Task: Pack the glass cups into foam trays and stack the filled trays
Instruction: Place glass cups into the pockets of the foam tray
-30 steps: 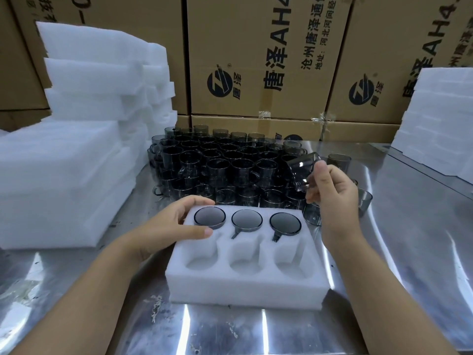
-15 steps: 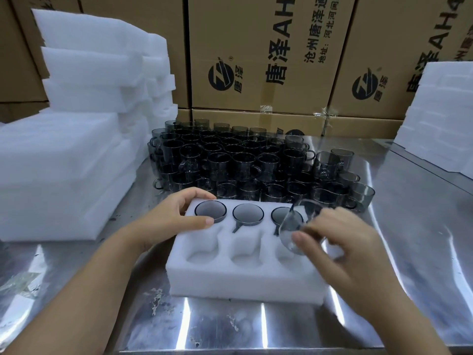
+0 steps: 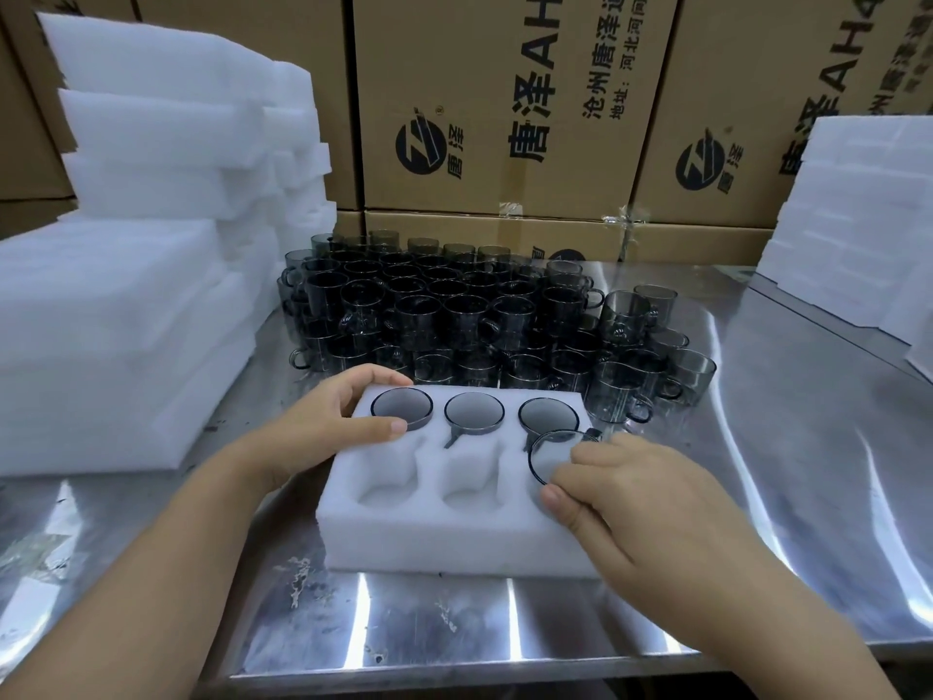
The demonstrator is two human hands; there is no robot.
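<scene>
Three glass cups (image 3: 473, 412) fill the far row of the six-pocket foam tray (image 3: 454, 538) on the counter (image 3: 757, 497). The right hand (image 3: 631, 502) pinches a fourth cup (image 3: 553, 459) by its rim at the near right pocket. The left hand (image 3: 323, 426) grips the tray's far left corner. Dozens of loose cups (image 3: 454, 315) crowd behind.

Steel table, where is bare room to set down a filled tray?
The steel table is bare right of the foam tray, up to the right foam stack, and along its near edge. Behind the tray, loose glass cups crowd it.
</scene>
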